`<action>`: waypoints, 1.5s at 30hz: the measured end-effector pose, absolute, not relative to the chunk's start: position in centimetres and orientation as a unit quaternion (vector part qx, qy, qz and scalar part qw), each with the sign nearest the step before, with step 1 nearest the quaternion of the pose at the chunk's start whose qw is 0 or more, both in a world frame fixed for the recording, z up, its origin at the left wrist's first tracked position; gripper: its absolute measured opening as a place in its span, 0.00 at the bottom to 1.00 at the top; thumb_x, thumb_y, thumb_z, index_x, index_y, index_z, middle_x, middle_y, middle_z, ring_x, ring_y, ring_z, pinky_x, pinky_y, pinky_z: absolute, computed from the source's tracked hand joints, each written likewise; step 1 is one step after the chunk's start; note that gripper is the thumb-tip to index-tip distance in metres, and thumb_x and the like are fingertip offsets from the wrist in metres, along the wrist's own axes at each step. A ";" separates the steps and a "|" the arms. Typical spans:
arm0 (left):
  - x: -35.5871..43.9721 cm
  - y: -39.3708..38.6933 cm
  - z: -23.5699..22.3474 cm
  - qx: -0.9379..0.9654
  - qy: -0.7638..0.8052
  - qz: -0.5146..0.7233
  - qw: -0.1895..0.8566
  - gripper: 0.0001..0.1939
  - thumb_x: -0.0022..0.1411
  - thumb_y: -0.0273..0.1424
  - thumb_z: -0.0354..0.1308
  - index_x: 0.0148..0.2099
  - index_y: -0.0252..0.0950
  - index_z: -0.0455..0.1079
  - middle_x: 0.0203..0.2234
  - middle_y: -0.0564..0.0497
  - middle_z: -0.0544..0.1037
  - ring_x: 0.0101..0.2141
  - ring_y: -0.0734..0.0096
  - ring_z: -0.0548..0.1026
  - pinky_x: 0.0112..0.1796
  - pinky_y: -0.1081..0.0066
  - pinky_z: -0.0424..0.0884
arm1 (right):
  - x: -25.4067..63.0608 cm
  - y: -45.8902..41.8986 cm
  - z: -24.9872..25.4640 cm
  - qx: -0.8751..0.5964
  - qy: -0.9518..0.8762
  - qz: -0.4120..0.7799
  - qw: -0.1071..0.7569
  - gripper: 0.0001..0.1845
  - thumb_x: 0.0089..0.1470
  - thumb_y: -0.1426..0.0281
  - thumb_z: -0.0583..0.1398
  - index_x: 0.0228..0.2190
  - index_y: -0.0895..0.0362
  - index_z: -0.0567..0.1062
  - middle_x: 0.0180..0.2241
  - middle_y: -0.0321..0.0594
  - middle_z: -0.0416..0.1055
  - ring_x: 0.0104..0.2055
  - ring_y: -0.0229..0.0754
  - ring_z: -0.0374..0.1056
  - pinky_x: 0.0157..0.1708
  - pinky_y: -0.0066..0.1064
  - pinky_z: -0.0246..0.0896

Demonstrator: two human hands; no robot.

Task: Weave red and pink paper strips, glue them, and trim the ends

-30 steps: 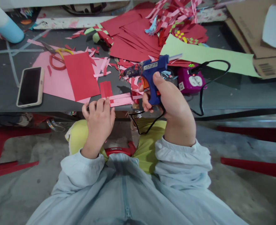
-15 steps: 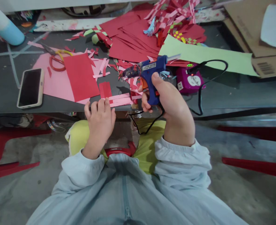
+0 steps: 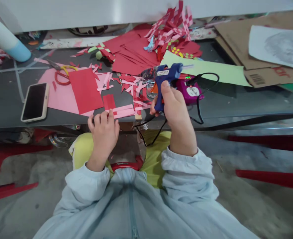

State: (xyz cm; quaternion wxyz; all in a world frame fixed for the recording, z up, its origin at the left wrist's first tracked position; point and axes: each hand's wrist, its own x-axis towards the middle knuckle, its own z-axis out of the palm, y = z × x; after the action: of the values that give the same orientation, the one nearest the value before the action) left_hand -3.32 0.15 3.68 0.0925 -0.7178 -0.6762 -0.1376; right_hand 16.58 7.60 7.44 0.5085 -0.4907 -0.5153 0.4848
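Head view, single camera, as I read it from beside the table (image 3: 226,108): the lens sits on the person's head, above and behind the left hand (image 3: 103,134) and right hand (image 3: 175,106), facing forward and steeply down. The jacket (image 3: 118,212), close to the lens, fills the foreground on the near side of the hands, which lie either side of mid-frame. Beyond them the tabletop is seen obliquely, up to a pale panel (image 3: 146,10) along the upper margin. The frame cuts a white-and-blue cylinder (image 3: 5,39) beyond and outward of the left hand, and cardboard (image 3: 236,43) beyond and outward of the right.
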 end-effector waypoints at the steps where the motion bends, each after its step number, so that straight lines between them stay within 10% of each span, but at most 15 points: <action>1: -3.3 0.2 3.7 -0.718 -0.676 -0.139 0.091 0.25 0.70 0.36 0.44 0.62 0.29 0.66 0.50 0.37 0.74 0.50 0.50 0.67 0.58 0.48 0.54 | 16.7 7.7 7.3 -0.492 -0.514 0.477 0.517 0.28 0.57 0.42 0.53 0.31 0.54 0.73 0.18 0.37 0.67 0.26 0.41 0.73 0.19 0.29 0.63; 28: -3.9 1.0 3.0 -0.716 -0.666 -0.166 0.129 0.25 0.69 0.35 0.42 0.59 0.28 0.69 0.47 0.34 0.74 0.48 0.48 0.67 0.55 0.49 0.56 | 22.5 6.3 8.1 -0.332 -0.477 0.695 0.424 0.31 0.54 0.40 0.52 0.25 0.55 0.71 0.08 0.29 0.51 0.11 0.34 0.50 0.11 0.25 0.43; 45: -3.9 1.6 3.7 -0.714 -0.668 -0.148 0.149 0.26 0.70 0.35 0.39 0.57 0.28 0.71 0.46 0.35 0.74 0.47 0.48 0.67 0.55 0.50 0.55 | 27.0 1.2 10.0 -0.508 -0.445 0.436 0.595 0.33 0.53 0.45 0.42 0.41 0.56 0.71 0.15 0.31 0.53 0.18 0.43 0.58 0.18 0.31 0.50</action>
State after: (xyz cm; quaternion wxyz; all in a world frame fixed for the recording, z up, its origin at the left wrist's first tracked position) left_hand -3.85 1.60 3.68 0.1493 -0.7142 -0.6676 -0.1482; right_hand 26.97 1.22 10.00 0.5953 -0.5077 -0.4452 0.4356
